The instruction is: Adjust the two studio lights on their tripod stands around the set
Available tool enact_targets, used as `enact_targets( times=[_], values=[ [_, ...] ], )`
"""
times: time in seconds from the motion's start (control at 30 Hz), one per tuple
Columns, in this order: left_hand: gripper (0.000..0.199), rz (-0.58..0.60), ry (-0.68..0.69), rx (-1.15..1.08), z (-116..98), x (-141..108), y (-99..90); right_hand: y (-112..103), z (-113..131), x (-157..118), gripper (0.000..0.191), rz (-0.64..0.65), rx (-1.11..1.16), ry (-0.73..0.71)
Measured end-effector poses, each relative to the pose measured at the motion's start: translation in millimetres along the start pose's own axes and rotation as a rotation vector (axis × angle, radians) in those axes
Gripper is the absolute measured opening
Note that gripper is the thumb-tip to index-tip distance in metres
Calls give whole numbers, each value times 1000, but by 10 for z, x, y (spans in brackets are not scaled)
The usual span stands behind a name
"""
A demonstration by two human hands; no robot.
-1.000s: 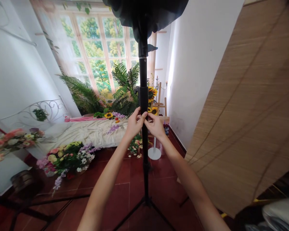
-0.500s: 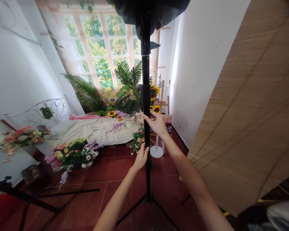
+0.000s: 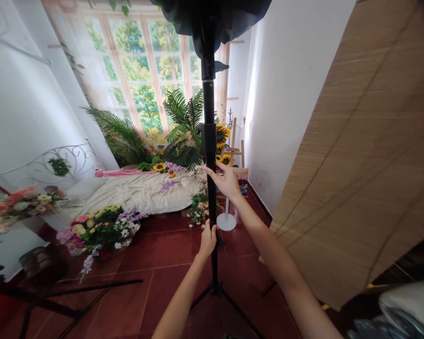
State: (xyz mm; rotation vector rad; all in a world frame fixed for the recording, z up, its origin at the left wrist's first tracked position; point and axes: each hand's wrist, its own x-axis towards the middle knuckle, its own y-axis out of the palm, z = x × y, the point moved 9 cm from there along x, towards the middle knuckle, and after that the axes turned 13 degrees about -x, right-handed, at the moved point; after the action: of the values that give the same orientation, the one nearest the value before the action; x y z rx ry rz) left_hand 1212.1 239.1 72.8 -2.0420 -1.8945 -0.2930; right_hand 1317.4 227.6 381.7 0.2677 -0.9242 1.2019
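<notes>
A black stand [image 3: 209,103] rises upright in the middle of the head view, with its legs spread on the red floor and a dark draped thing [image 3: 215,21] at its top. My right hand [image 3: 226,181] closes round the pole at mid height, thumb and fingers on either side. Lower on the same pole, my left hand [image 3: 208,239] is wrapped round it, near a small knob. The palm sides of both hands are partly hidden.
Behind stands a bed [image 3: 151,193] with flowers. A flower basket [image 3: 99,230] is at left, another black stand [image 3: 67,306] at lower left. A woven blind [image 3: 356,141] fills the right. A white round base [image 3: 226,221] sits behind the pole.
My left hand has slid a little lower on the pole. The pole and the room behind have shifted slightly left in view, and my right hand still grips the pole.
</notes>
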Motion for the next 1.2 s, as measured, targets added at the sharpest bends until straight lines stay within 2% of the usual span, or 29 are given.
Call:
enact_targets(
  times=[0.07, 0.13, 0.23, 0.3, 0.37, 0.43, 0.5, 0.6, 0.73, 0.9, 1.0, 1.1, 1.2],
  values=[
    [34, -17, 1, 18, 11, 5, -10, 1, -38, -68, 43, 10, 61, 6],
    [33, -19, 4, 29, 9, 6, -11, 38, -191, -288, 55, 62, 114, 25],
    [33, -19, 20, 37, -13, 12, -23, 163, -726, -967, 72, 201, 2, 147],
    [33, -26, 33, 42, -34, 19, -39, 256, -1202, -1571, 62, 302, -154, 287],
    [31, -19, 33, 43, -49, 27, -41, 338, -1550, -2119, 54, 385, -318, 348],
    [29, -1, 20, 42, -56, 31, -30, 394, -1724, -2492, 43, 409, -392, 356],
    [29, 4, 8, 50, -60, 31, -24, 453, -1782, -2692, 39, 427, -415, 350],
    [30, 10, -7, 54, -45, 32, -14, 523, -1794, -2768, 42, 453, -463, 325],
    [30, 12, -3, 40, -36, 39, -6, 509, -1825, -2711, 33, 387, -567, 284],
    [29, 12, 9, 45, -66, 39, -10, 550, -1876, -2709, 40, 398, -581, 184],
    [29, 12, 7, 46, -74, 37, -14, 578, -1910, -2712, 38, 386, -603, 141],
    [30, 20, 6, 43, -67, 37, -8, 587, -1951, -2715, 42, 315, -580, 198],
    [31, 15, 3, 45, -52, 35, -9, 609, -2045, -2771, 50, 219, -390, 423]
  ],
)
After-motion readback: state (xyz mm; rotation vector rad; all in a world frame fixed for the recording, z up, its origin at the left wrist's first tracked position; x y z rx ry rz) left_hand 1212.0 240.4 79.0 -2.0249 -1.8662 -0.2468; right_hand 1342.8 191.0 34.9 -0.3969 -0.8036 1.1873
